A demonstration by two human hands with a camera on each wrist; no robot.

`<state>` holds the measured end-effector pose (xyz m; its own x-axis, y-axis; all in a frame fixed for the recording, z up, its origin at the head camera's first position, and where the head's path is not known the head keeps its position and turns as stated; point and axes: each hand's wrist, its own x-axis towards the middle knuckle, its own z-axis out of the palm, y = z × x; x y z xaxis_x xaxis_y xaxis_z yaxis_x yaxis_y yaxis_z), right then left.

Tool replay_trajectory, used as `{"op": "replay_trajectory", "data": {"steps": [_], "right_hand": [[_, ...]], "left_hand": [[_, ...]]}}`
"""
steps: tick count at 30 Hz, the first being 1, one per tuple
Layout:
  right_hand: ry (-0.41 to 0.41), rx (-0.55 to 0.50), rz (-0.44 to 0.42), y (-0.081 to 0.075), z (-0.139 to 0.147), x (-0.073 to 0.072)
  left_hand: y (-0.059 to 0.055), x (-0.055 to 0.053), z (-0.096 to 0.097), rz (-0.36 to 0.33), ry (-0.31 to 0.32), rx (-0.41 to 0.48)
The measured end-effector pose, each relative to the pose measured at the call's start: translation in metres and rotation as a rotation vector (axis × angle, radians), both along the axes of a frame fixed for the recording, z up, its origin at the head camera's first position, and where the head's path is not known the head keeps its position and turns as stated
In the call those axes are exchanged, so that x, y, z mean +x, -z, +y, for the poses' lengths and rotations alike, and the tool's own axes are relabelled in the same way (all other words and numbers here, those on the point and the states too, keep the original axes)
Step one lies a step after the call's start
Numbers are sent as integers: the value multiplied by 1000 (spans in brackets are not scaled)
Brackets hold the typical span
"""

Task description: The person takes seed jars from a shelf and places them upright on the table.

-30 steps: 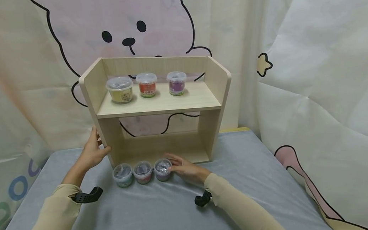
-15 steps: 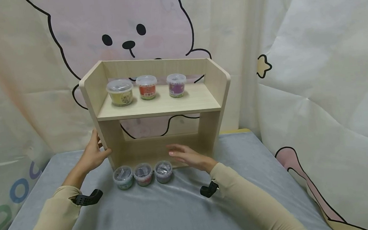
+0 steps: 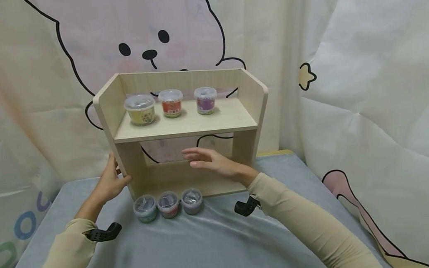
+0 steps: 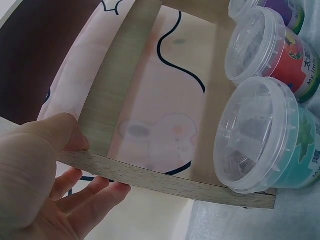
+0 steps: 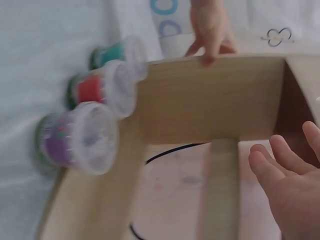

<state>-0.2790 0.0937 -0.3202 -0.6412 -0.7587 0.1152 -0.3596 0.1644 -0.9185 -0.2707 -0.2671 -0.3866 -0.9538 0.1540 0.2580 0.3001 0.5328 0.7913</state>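
My left hand (image 3: 109, 183) grips the left side panel of a pale wooden two-tier shelf (image 3: 184, 130), thumb on the inner side and fingers outside, as the left wrist view shows. My right hand (image 3: 216, 163), fingers extended and holding nothing, hovers before the lower opening. Three clear-lidded tubs stand in a row on the cloth along the shelf's front: a teal tub (image 3: 145, 208), a red tub (image 3: 169, 205) and a purple tub (image 3: 192, 201). Up on the top tier sit a wider yellow tub (image 3: 140, 112), another red tub (image 3: 171, 107) and another purple tub (image 3: 206, 105).
Blue-grey cloth (image 3: 193, 251) covers the table under the shelf. Behind it hangs a pale curtain (image 3: 269, 63) with a large cartoon face, and more curtain closes in both sides. Each wrist wears a black band with a camera mount.
My right hand has let go of the purple tub in the front row and risen to the lower opening, fingers straightening. The left hand stays on the side panel.
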Motion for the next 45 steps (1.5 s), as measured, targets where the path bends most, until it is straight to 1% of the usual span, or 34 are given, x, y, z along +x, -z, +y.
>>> {"op": "replay_trajectory", "data": {"steps": [4, 7, 9, 11, 14, 16, 19, 23, 26, 28, 31, 32, 35, 39, 42, 45], "right_hand": [[-40, -36, 59, -20, -4, 0], [-60, -82, 51, -35, -8, 0], [-59, -115, 22, -45, -10, 0], [-54, -150, -6, -56, -14, 1], [-27, -191, -18, -73, -22, -1], [-1, -200, -9, -81, -27, -3], [31, -201, 2, -91, -35, -10], [80, -160, 39, -97, -45, -20], [124, -122, 35, -98, -54, -27], [146, -111, 6, -98, -61, -32], [165, -124, -62, -96, -72, -38], [175, -120, -70, -96, -76, -41], [202, -94, -51, -95, -86, -46], [230, -31, 34, -96, -98, -52], [248, -12, 44, -97, -106, -55], [261, -11, 26, -98, -111, -59]], "left_hand": [[0, -1, 1, 15, 8, 5], [1, -2, 1, 33, 16, 7], [1, -3, 1, 37, 17, 6], [2, -3, 1, 34, 12, 1], [2, -3, 0, 25, 3, -3], [3, -3, 0, 24, 2, -2], [3, -3, 1, 29, 7, 2], [4, -4, 2, 36, 18, 6], [4, -5, 1, 40, 24, 10], [5, -5, 1, 42, 25, 13], [5, -4, 0, 43, 25, 11], [6, -3, 0, 42, 25, 10], [6, -2, -1, 47, 26, 13], [6, -3, -2, 83, 21, 18], [7, -5, -1, 107, 20, 11], [8, -7, 0, 122, 24, 11]]}}
